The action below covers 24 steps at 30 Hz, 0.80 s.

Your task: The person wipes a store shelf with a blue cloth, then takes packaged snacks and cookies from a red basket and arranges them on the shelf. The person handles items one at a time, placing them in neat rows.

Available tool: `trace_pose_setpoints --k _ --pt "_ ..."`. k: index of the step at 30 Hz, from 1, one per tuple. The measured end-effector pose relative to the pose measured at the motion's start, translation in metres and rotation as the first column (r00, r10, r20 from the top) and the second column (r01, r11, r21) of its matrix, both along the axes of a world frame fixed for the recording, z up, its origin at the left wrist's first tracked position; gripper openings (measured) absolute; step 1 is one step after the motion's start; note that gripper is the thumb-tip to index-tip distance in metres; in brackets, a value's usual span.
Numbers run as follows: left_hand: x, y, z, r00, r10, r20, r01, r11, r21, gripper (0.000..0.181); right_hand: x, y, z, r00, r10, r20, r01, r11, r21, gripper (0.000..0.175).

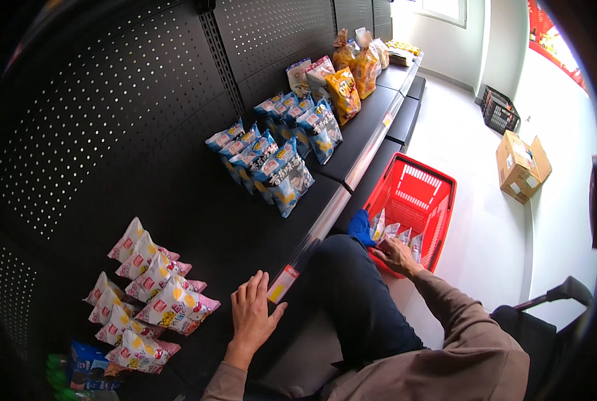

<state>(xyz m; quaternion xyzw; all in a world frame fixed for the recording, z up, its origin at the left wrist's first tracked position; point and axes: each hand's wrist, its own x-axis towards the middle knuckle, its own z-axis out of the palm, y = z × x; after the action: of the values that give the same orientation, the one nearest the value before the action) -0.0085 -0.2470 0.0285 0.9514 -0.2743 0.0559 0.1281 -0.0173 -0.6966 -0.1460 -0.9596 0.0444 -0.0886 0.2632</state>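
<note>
My left hand (252, 310) rests at the front edge of the black shelf (308, 203), its thumb spread beside a price tag (282, 283). It holds nothing. At the near end of a red plastic shopping basket (449, 200), my right hand (398, 256) is lowered over the rim. Its fingertips are partly hidden, so I cannot tell whether they grip anything. Several light-coloured snack bags (391, 229) stand inside the basket. A blue cloth (361, 228) hangs over the basket's left rim. Left of my left hand, pink-and-white snack bags (178, 307) stand in two rows.
Blue snack bags (286, 175) stand farther along the shelf, then an orange snack bag (344, 92) and bagged bread (365, 70). A blue box (85, 366) sits lower left. On the floor are an open cardboard box (519, 165) and a black crate (500, 109).
</note>
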Motion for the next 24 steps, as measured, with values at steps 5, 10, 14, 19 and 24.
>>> trace_pose_setpoints --k 5,10,14,19,24 --pt "0.031 -0.012 0.009 0.998 0.009 -0.064 -0.026 0.964 -0.266 0.047 0.067 0.025 0.117 0.889 0.179 0.421 -0.211 0.977 0.030 0.018" --pt "0.086 -0.054 -0.001 0.955 -0.001 -0.298 -0.172 0.814 -0.555 0.028 0.151 0.077 0.235 0.673 0.400 0.622 -0.392 0.906 -0.159 0.023" --pt "0.129 -0.084 -0.018 0.963 0.045 -0.264 -0.206 0.755 -0.623 0.025 0.210 0.118 0.273 0.565 0.538 0.626 -0.447 0.837 -0.316 0.029" --pt "0.150 -0.091 -0.030 0.972 0.088 -0.217 -0.199 0.803 -0.561 0.023 0.262 0.136 0.273 0.562 0.685 0.464 -0.445 0.723 -0.528 0.021" --pt "0.148 -0.088 -0.030 0.966 0.088 -0.244 -0.204 0.837 -0.508 0.027 0.272 0.137 0.276 0.573 0.707 0.415 -0.480 0.700 -0.529 0.007"
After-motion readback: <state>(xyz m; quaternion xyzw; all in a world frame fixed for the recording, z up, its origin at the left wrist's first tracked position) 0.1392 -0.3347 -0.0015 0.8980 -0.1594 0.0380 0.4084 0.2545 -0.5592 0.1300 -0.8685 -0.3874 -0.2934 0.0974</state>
